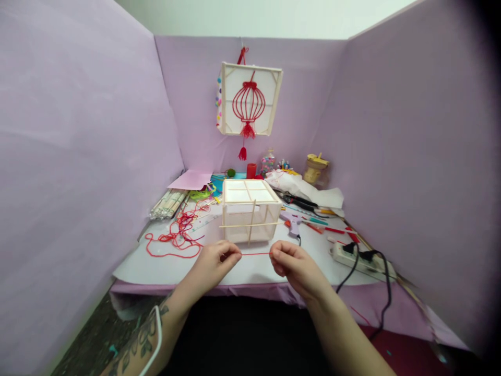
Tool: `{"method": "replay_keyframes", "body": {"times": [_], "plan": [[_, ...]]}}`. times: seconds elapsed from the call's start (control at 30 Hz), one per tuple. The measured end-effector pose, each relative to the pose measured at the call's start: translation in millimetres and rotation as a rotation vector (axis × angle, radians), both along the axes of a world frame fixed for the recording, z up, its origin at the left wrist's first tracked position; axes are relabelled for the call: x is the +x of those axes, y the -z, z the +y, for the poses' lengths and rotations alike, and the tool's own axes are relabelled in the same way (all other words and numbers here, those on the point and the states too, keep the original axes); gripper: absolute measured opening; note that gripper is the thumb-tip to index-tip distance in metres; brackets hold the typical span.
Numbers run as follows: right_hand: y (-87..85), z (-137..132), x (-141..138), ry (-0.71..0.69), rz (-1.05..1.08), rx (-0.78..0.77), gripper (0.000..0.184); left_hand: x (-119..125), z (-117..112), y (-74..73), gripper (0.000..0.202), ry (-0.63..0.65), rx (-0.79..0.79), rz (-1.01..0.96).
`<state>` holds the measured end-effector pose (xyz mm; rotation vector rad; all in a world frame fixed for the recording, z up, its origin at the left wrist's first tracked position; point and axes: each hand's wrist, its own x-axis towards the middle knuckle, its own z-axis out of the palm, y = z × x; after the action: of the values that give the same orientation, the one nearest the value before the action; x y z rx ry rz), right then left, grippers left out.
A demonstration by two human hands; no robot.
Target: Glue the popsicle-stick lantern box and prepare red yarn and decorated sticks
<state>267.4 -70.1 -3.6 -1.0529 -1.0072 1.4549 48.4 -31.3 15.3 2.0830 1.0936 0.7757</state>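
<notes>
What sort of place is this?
Probably a craft workstation: a glue gun, a tangle of red cord and a stick-framed box share the table.

Soft, even light fills the place around me; a faint shadow lies below the red thread, blurred blackness far to its right.

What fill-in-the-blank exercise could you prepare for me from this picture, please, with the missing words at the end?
1. Between the left hand and the right hand runs a thin cord, and its colour is ____.
2. In the picture, the glue gun lies to the ____ of the box frame.
3. The tangle of yarn lies nearer to the ____ hand than to the other.

Missing words: red; right; left.
</notes>
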Motion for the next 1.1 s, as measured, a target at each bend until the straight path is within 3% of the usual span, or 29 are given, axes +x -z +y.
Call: {"method": "replay_keyframes", "body": {"times": [0.17,0.4,0.57,0.7,0.8,0.87,1.0,1.1], "plan": [[-2.2,2.7,10.2,0.056,0.215,-0.054,0.036,1.4,1.1,6.3,0.020,0.019,-0.066,0.023],[2.0,3.7,18.2,0.118,0.216,-0.049,0.035,-1.5,6.3,10.5,0.020,0.012,-0.038,0.080],[15.9,6.7,27.2,0.212,0.119,-0.046,0.036,-7.0,8.7,8.9,0.021,-0.002,-0.074,0.107],[22.7,17.8,44.5,0.279,-0.269,0.019,0.030,-7.1,14.1,8.5,0.022,0.022,-0.157,0.073],[9.7,40.1,73.5,0.255,-0.876,0.165,0.026,-1.7,20.5,5.6,0.024,0.072,-0.246,-0.015],[-6.9,63.8,98.2,0.240,-1.264,0.178,0.031,3.3,25.3,3.0,0.026,0.112,-0.301,-0.081],[-35.3,123.0,137.8,0.129,-1.458,0.104,0.019,11.6,33.3,2.1,0.033,0.191,-0.429,-0.139],[-36.5,164.9,145.0,-0.012,-1.494,0.094,0.015,14.0,35.0,5.6,0.038,0.212,-0.451,-0.096]]}}
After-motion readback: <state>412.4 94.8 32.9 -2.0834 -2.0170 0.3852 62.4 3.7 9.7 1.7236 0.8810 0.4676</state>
